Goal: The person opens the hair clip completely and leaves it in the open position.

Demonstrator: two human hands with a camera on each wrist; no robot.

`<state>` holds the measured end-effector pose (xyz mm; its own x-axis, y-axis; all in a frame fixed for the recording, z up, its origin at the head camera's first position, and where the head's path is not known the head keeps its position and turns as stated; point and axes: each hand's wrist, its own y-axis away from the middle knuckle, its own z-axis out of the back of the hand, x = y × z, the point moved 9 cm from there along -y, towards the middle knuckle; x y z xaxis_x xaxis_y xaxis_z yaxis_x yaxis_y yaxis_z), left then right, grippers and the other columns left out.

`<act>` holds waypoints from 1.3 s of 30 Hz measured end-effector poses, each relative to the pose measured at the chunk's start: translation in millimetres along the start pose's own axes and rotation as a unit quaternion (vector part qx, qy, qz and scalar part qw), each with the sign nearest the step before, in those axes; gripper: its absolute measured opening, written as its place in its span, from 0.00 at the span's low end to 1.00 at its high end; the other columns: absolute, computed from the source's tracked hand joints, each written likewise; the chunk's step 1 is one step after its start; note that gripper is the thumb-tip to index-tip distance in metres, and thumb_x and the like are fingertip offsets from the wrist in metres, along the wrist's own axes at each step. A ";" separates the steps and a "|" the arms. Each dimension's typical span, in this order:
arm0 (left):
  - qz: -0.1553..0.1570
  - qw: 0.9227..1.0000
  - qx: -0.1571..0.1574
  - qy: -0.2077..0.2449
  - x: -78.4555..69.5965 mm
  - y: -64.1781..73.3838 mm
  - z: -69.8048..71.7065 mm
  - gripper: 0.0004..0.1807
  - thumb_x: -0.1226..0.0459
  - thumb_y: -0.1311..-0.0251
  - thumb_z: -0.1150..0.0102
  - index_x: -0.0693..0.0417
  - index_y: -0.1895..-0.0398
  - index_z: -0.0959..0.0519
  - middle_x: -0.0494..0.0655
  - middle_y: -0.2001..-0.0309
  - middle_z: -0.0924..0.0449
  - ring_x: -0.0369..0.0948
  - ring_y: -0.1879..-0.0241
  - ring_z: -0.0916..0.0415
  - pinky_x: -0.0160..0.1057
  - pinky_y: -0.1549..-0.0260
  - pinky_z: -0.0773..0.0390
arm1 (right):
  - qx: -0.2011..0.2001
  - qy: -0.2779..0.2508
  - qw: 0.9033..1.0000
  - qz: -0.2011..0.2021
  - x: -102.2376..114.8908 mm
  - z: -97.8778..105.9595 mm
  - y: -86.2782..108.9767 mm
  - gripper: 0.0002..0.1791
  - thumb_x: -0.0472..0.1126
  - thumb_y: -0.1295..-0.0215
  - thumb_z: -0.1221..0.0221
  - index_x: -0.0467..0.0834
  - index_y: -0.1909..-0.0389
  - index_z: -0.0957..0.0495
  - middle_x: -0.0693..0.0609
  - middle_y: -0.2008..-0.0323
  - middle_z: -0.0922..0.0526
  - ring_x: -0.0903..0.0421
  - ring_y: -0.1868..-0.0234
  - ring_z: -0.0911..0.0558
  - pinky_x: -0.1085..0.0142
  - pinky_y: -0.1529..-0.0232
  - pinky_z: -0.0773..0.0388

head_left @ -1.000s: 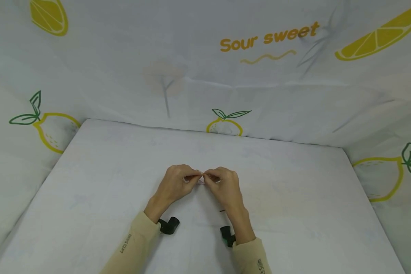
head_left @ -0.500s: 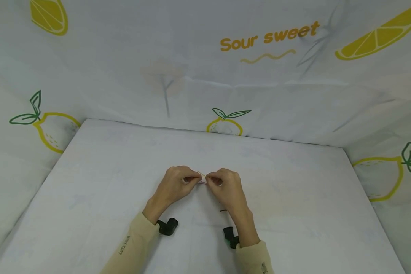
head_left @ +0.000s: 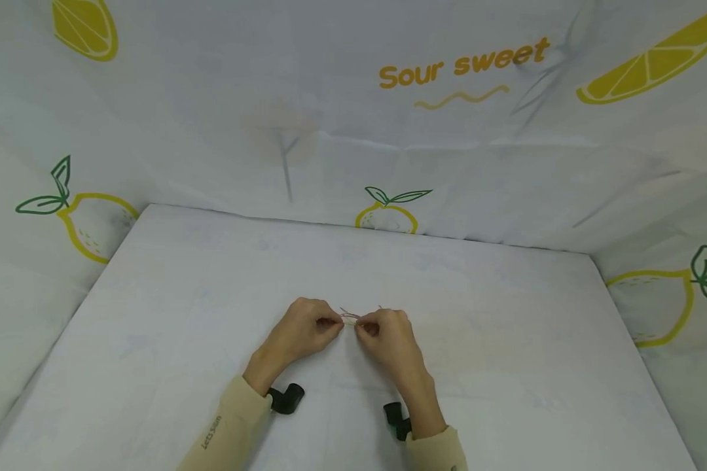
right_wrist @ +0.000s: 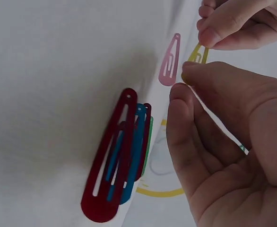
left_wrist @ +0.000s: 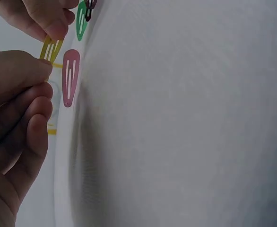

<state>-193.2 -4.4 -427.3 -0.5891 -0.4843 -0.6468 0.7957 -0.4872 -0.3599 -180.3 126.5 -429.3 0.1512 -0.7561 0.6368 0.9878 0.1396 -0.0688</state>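
Between my two hands a yellow snap hair clip [left_wrist: 52, 49] is stretched. In the head view my left hand [head_left: 306, 325] pinches its left end between thumb and forefinger. My right hand [head_left: 389, 337] pinches the other end, with the remaining fingers loosely curled. The clip's middle slots show in the right wrist view, while both ends are covered by fingertips. A pink hair clip [right_wrist: 170, 60] lies on the white table [head_left: 212, 275] just beyond the hands, close to the yellow one but apart from it.
Several more hair clips lie on the table: a large dark red one [right_wrist: 109, 156], a blue one [right_wrist: 134, 156] and a green one [left_wrist: 82, 21]. White cloth walls [head_left: 212, 98] with lemon prints surround the table. Black wrist cameras [head_left: 287, 399] sit below both hands.
Both hands have moved toward me, so the pink clip now shows beyond them. A thin dark object near the right wrist has gone out of sight. The yellow clip stays pinched.
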 end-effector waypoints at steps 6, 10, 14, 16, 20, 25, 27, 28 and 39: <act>0.013 0.999 0.022 -0.025 3.7 1.5 -9.8 0.03 0.73 0.47 0.29 0.58 0.74 0.11 0.45 0.76 0.14 0.30 0.76 0.24 0.24 0.73 0.25 | 0.006 0.017 1.000 -0.006 -1.9 -6.9 1.8 0.05 0.25 0.43 0.35 0.33 0.72 0.11 0.47 0.77 0.13 0.63 0.78 0.24 0.74 0.75 0.25; 0.018 0.999 0.028 -0.038 4.7 1.7 -12.6 0.03 0.73 0.47 0.29 0.58 0.74 0.11 0.45 0.77 0.14 0.30 0.77 0.24 0.24 0.73 0.26 | 0.001 0.035 0.999 -0.006 -0.9 -7.6 1.5 0.06 0.25 0.44 0.35 0.35 0.73 0.10 0.49 0.79 0.16 0.64 0.78 0.28 0.75 0.76 0.29; 0.029 0.998 0.035 -0.044 6.0 1.6 -14.2 0.03 0.72 0.48 0.28 0.57 0.75 0.11 0.44 0.77 0.15 0.30 0.77 0.25 0.24 0.74 0.28 | 0.000 0.044 0.999 -0.005 0.5 -7.5 0.9 0.07 0.24 0.45 0.36 0.36 0.74 0.10 0.51 0.81 0.17 0.63 0.78 0.29 0.74 0.77 0.31; 0.036 0.998 0.040 -0.045 6.8 1.7 -14.9 0.03 0.72 0.47 0.28 0.57 0.75 0.11 0.44 0.77 0.15 0.29 0.77 0.26 0.24 0.74 0.28 | 0.000 0.048 0.999 -0.003 1.1 -7.4 1.2 0.07 0.24 0.46 0.36 0.36 0.74 0.11 0.50 0.80 0.16 0.63 0.78 0.28 0.74 0.76 0.29; 0.048 0.997 0.047 -0.046 8.2 1.7 -15.9 0.03 0.72 0.47 0.29 0.56 0.74 0.11 0.43 0.77 0.15 0.29 0.77 0.25 0.24 0.73 0.27 | 0.004 0.051 0.999 -0.006 1.1 -7.0 2.0 0.05 0.26 0.44 0.34 0.36 0.72 0.10 0.49 0.77 0.14 0.63 0.76 0.25 0.72 0.75 0.26; 0.050 0.996 0.050 -0.045 8.6 1.4 -16.6 0.02 0.72 0.47 0.28 0.57 0.73 0.10 0.43 0.76 0.15 0.30 0.76 0.25 0.24 0.73 0.27 | 0.006 0.052 0.999 -0.008 -0.5 -6.1 2.7 0.04 0.27 0.43 0.33 0.35 0.71 0.10 0.48 0.77 0.13 0.62 0.76 0.22 0.72 0.73 0.23; 0.048 0.997 0.051 -0.045 8.6 1.5 -16.7 0.02 0.72 0.47 0.28 0.57 0.73 0.11 0.43 0.76 0.15 0.30 0.76 0.24 0.24 0.73 0.26 | 0.008 0.051 0.999 -0.010 -0.9 -6.0 2.9 0.03 0.27 0.43 0.32 0.35 0.69 0.10 0.48 0.77 0.13 0.62 0.76 0.22 0.72 0.74 0.23; 0.048 0.997 0.050 -0.045 8.4 1.5 -16.6 0.02 0.72 0.47 0.28 0.57 0.73 0.11 0.44 0.76 0.15 0.30 0.76 0.24 0.24 0.73 0.26 | 0.010 0.050 0.999 -0.011 -1.3 -6.2 3.1 0.03 0.28 0.43 0.32 0.34 0.68 0.10 0.48 0.77 0.14 0.62 0.77 0.22 0.72 0.74 0.24; 0.044 0.997 0.045 -0.040 10.0 1.5 -14.5 0.02 0.70 0.44 0.30 0.59 0.73 0.11 0.44 0.76 0.14 0.30 0.76 0.23 0.24 0.73 0.25 | 0.019 0.043 0.999 -0.016 -1.0 -6.7 4.1 0.07 0.28 0.42 0.31 0.33 0.63 0.11 0.50 0.78 0.17 0.64 0.77 0.25 0.74 0.75 0.27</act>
<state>-195.9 0.6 -444.0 -0.5292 -0.5836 -0.6160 0.8316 -0.5008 -0.2399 -176.1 123.5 -435.4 0.1241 -0.8120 0.5703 0.9903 0.1372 -0.0202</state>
